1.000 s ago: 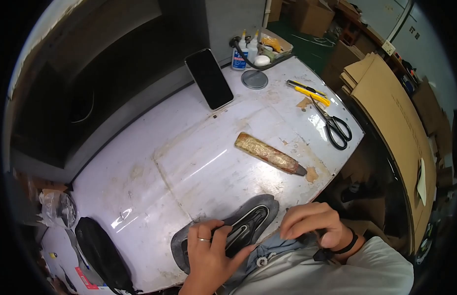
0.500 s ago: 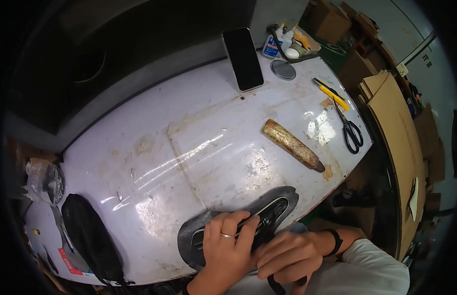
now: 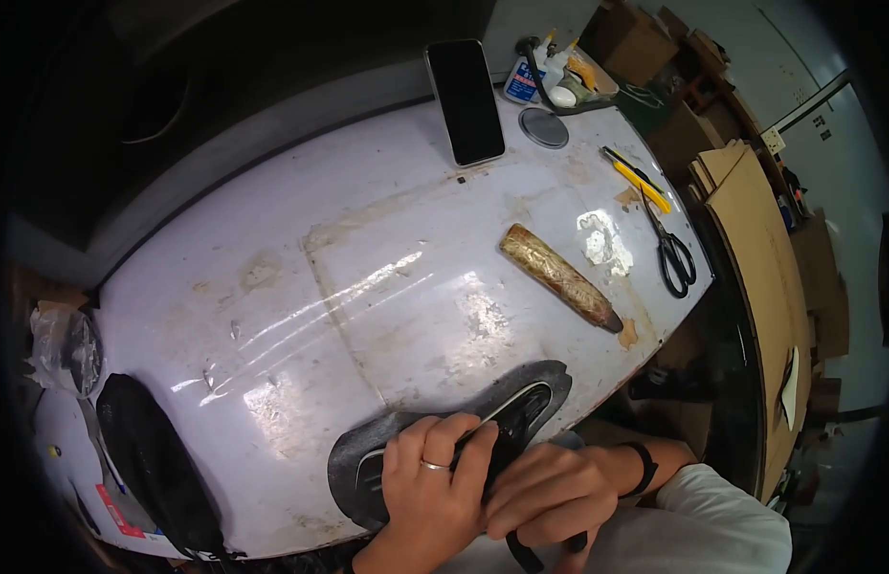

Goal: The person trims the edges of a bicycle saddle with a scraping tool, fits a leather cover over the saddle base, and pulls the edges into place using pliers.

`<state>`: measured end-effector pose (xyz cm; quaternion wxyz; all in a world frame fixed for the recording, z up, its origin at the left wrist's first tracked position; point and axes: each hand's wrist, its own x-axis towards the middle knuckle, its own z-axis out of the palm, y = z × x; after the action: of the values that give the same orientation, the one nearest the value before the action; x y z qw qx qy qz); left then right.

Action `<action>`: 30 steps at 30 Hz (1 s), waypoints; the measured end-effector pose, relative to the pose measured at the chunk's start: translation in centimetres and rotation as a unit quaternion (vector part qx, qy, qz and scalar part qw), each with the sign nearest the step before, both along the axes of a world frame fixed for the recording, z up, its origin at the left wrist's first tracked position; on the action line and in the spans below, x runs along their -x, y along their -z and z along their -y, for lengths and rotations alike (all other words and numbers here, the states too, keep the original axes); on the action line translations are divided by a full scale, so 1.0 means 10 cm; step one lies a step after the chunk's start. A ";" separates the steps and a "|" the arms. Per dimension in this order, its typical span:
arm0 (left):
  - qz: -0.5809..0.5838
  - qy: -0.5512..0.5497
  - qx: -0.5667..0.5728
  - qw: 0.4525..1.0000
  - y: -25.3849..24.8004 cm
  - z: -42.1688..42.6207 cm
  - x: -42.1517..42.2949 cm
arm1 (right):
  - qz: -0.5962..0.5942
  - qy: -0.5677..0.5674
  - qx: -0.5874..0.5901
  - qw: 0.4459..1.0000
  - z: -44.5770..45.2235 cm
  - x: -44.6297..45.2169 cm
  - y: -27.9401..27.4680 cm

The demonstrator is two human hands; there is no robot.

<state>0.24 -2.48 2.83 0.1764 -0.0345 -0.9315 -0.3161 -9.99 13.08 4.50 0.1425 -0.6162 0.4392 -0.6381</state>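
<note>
A dark grey, sole-shaped sheet (image 3: 349, 459) lies at the table's near edge, with a glossy black shoe-like piece (image 3: 529, 409) on it, edged by a thin pale line. My left hand (image 3: 437, 478), wearing a ring, has its fingers bent over this piece and grips it from above. Close beside it, my right hand (image 3: 555, 493) is closed at the piece's near side. Below the right fingers a black strip (image 3: 524, 553) and a dark rounded end stick out. What the right fingers hold is mostly hidden by the hand.
A brown-wrapped tool (image 3: 559, 277) lies beyond the hands. Scissors (image 3: 672, 256) and a yellow cutter (image 3: 641, 184) lie at the right. A phone (image 3: 466, 103), a round grey lid (image 3: 543, 128) and glue bottles (image 3: 523, 82) stand farther back. A black pouch (image 3: 157, 459) is left; cardboard (image 3: 760, 277) leans right.
The whole view has shifted slightly, so the table and its things sit a little farther left. Both hands stay on the black piece, with little visible change in their grip.
</note>
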 end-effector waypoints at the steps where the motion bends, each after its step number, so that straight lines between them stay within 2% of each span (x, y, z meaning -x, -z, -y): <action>1: 0.004 -0.002 0.000 1.000 0.00 0.00 0.00 | -0.006 0.003 0.021 1.000 0.01 0.00 0.02; 5: 0.002 0.000 0.013 1.000 0.02 -0.01 -0.01 | -0.019 0.017 0.035 0.999 0.02 -0.03 0.03; 8: 0.014 -0.007 0.010 1.000 -0.03 -0.02 0.02 | 0.014 -0.032 -0.008 0.999 -0.01 -0.06 0.04; 10: 0.006 0.013 0.036 0.999 0.00 0.00 0.03 | -0.039 0.018 0.021 0.999 0.03 -0.07 0.00; 13: 0.011 0.030 0.060 0.998 -0.01 0.02 0.03 | -0.015 -0.009 0.002 1.000 0.00 0.02 -0.14; 15: 0.031 0.038 0.033 0.998 -0.11 0.04 0.03 | 0.089 -0.080 0.007 0.993 -0.14 0.21 -0.13; 17: 0.053 0.044 0.000 0.998 -0.24 0.04 0.02 | 0.208 -0.075 0.051 0.974 -0.27 0.41 -0.13; 19: 0.057 0.026 -0.085 0.994 -0.32 0.05 0.05 | 0.405 0.065 0.138 0.902 -0.32 0.19 0.00; 21: 0.099 0.027 -0.080 0.992 -0.32 0.06 0.06 | 0.408 0.104 0.129 0.898 -0.28 0.18 0.06; 23: 0.133 0.064 -0.004 0.989 -0.24 0.06 0.10 | 0.355 0.092 0.099 0.925 -0.28 0.19 0.10; 30: 0.121 0.093 -0.009 0.988 -0.15 0.01 0.15 | 0.323 0.076 0.067 0.941 -0.31 0.25 0.10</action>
<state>-1.29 -2.61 4.32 0.0322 -0.0811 -0.9358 -0.3416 -12.47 16.15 3.52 0.1863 -0.3502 0.3716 -0.8394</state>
